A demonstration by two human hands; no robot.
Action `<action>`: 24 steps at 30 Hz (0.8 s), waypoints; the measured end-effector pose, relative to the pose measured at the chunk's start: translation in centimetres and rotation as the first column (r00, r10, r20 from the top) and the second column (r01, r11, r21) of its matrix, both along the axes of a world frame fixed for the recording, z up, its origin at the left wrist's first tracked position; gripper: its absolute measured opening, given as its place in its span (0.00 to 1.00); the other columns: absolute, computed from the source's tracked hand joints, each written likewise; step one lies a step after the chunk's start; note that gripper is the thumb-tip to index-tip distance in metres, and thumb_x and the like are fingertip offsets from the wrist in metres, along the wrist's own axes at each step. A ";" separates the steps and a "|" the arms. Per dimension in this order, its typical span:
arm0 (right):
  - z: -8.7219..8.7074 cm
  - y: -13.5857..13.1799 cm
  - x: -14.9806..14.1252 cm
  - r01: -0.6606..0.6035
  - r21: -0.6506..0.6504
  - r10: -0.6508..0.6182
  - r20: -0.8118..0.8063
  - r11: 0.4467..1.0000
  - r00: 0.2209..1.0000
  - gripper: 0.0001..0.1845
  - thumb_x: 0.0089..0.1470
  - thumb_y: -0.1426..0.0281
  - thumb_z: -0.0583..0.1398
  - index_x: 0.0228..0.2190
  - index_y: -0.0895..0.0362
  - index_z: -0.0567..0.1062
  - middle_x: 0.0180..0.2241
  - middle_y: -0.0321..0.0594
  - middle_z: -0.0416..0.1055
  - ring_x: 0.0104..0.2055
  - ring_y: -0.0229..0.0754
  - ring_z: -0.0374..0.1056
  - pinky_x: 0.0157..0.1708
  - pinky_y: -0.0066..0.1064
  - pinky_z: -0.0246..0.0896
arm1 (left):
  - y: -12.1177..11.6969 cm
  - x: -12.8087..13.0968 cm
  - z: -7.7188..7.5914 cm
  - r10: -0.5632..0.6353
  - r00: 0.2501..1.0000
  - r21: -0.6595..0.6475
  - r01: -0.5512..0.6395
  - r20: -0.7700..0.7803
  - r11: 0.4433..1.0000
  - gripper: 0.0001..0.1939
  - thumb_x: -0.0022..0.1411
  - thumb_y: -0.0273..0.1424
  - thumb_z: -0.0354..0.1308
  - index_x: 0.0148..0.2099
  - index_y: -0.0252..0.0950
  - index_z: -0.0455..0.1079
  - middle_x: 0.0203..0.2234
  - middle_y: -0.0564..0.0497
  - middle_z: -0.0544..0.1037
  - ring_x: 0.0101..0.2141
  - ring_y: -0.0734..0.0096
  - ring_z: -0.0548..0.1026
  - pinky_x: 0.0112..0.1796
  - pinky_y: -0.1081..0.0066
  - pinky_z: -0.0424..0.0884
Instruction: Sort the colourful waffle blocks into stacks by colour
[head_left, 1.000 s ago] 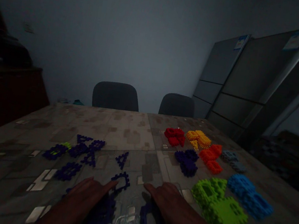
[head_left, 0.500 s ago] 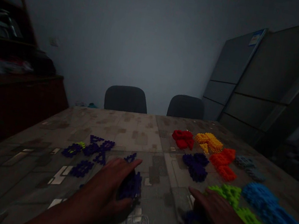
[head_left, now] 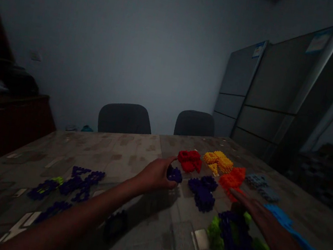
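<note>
My left hand (head_left: 156,173) reaches across the middle of the table. Its thumb and fingers are closed round a small stack of dark purple interlocking plastic pieces (head_left: 175,175) with toothed edges. Just right of it sits a pile of the same purple pieces (head_left: 204,192). At the front right my right hand (head_left: 268,230) grips a square purple piece (head_left: 235,231) with an open centre, thumb below and fingers above. Lime green pieces (head_left: 215,234) lie under and around that square; whether they touch it cannot be told.
Red pieces (head_left: 190,160), yellow pieces (head_left: 220,161), orange pieces (head_left: 232,178), grey pieces (head_left: 263,187) and blue pieces (head_left: 291,231) lie in piles on the right. Several loose purple pieces (head_left: 74,186) are spread at the left. Two chairs (head_left: 125,118) stand behind the table.
My left hand has moved forward and right with the purple stack, towards the purple pile. The right hand, with its purple square, has moved up over the green pieces. The view has turned right.
</note>
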State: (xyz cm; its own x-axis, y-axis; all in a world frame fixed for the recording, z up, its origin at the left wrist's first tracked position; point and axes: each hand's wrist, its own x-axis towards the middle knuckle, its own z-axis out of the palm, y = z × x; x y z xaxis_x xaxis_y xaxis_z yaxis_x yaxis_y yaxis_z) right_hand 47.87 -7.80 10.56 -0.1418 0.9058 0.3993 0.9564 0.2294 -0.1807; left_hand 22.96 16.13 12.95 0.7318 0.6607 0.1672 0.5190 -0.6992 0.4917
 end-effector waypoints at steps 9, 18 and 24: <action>-0.6 -0.7 -1.2 0.101 -0.091 -0.115 -0.153 0.991 0.982 0.50 0.54 0.63 0.64 0.71 0.43 0.48 0.67 0.42 0.62 0.66 0.66 0.59 0.61 0.55 0.63 | 2.2 9.6 -3.0 -0.112 0.991 -0.060 0.107 -0.078 0.992 0.25 0.68 0.37 0.64 0.63 0.37 0.65 0.55 0.43 0.73 0.52 0.53 0.75 0.52 0.49 0.74; -2.7 -0.1 -0.4 0.083 -0.197 -0.125 -0.211 0.977 0.970 0.41 0.59 0.64 0.63 0.69 0.39 0.54 0.66 0.39 0.64 0.66 0.62 0.60 0.63 0.55 0.60 | 3.0 11.3 -3.6 -0.124 0.985 -0.115 0.110 -0.117 0.987 0.19 0.69 0.38 0.64 0.57 0.35 0.69 0.51 0.44 0.76 0.48 0.56 0.77 0.50 0.51 0.75; -1.3 -0.4 -0.9 0.042 -0.186 -0.081 -0.205 0.982 0.976 0.47 0.54 0.62 0.65 0.70 0.45 0.53 0.66 0.43 0.63 0.67 0.64 0.57 0.63 0.53 0.61 | 3.4 9.0 -3.7 -0.120 0.993 -0.154 0.116 -0.013 0.981 0.13 0.69 0.37 0.63 0.49 0.33 0.73 0.44 0.48 0.78 0.44 0.59 0.78 0.47 0.55 0.76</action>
